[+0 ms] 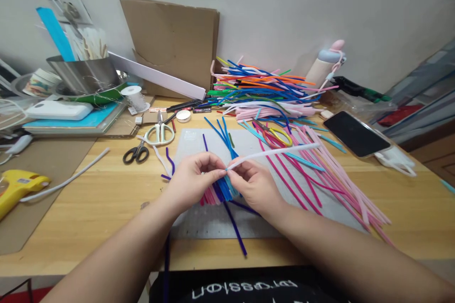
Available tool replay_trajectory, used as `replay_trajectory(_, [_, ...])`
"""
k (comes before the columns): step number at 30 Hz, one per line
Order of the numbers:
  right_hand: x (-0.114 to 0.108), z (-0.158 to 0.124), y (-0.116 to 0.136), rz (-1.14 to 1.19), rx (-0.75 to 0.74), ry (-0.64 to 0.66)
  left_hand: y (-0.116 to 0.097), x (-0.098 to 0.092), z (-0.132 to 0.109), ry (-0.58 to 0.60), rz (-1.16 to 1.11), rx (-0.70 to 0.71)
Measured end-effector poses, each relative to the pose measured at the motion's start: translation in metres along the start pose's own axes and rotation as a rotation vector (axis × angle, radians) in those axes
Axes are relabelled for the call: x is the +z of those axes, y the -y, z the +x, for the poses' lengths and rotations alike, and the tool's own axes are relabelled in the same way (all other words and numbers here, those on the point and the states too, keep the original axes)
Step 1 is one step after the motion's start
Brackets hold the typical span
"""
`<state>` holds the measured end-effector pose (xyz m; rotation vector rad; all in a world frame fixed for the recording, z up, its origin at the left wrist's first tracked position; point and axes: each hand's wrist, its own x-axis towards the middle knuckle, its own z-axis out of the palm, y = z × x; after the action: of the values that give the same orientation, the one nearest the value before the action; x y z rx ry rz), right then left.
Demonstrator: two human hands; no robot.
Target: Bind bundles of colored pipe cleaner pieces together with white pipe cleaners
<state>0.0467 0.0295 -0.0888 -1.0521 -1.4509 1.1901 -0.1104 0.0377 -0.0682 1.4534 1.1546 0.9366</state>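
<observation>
A long white pipe cleaner (277,152) runs from my fingertips out to the right. Its near end is pinched between the thumb and fingers of my right hand (258,187). My left hand (194,177) is closed too, thumb and forefinger meeting the right fingertips at that end, where a small light-blue bit shows. Beneath both hands lies a bundle of cut pipe cleaners in pink, purple and blue (223,190), partly hidden by my fingers. Longer blue pipe cleaners (222,133) stick out beyond my hands, and a dark purple pipe cleaner (236,232) points toward me.
Under the work is a grey cutting mat (199,227). Pink pipe cleaners (337,175) spread at right near a phone (356,133); a colourful pile (266,90) lies behind. Scissors with white handles (159,133), black-handled scissors (136,154) and a yellow glue gun (23,184) are at left.
</observation>
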Motion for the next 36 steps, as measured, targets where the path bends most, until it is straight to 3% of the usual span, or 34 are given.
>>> replay_trajectory(9, [0.005, -0.004, -0.009, -0.021, -0.029, -0.146, -0.002, 0.007, -0.005, -0.046, 0.150, 0.069])
replay_trajectory(19, [0.001, -0.005, -0.007, -0.173, -0.170, -0.087, -0.003, 0.007, -0.006, -0.043, 0.177, 0.102])
replay_trajectory(27, [-0.001, -0.006, -0.011, -0.305, -0.318, -0.057, -0.009, 0.003, -0.007, -0.041, 0.479, 0.394])
replay_trajectory(32, [-0.002, -0.007, -0.007, -0.385, -0.403, -0.056, -0.010, 0.000, -0.008, 0.000, 0.536, 0.389])
replay_trajectory(36, [-0.003, -0.008, -0.005, -0.444, -0.360, -0.038, -0.010, 0.000, -0.008, -0.002, 0.558, 0.359])
